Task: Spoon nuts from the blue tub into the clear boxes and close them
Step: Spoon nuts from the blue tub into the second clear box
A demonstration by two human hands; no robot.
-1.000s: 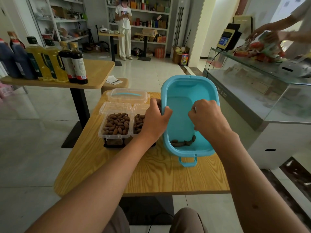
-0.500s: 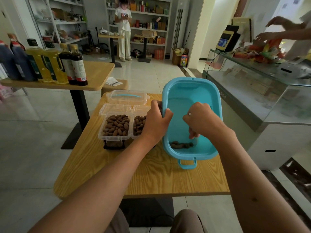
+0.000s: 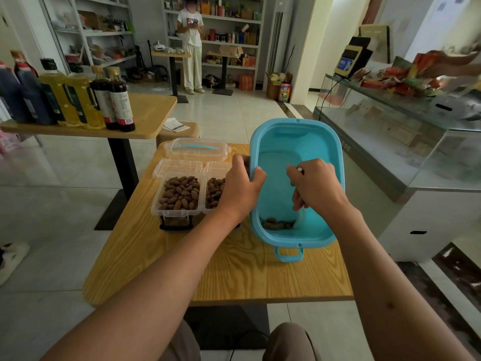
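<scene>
Blue tub (image 3: pixel 322 142), smooth rounded-rectangular plastic, sits tilted at centre frame on the wood-grain surface (image 3: pixel 234 272); few brown oval nuts (image 3: pixel 277 224) at its low end. Left hand (image 3: pixel 240 187) fingers clamped on tub's left rim. Right hand (image 3: pixel 313 187) fingers curled round a clear spoon (image 3: pixel 299 170) inside. Clear boxes (image 3: pixel 179 195), ribbed, nut-filled, left of tub. Bottle labels upper left illegible.

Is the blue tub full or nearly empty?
Nearly empty: the blue tub shows mostly bare floor, with a few nuts at its near end.
</scene>
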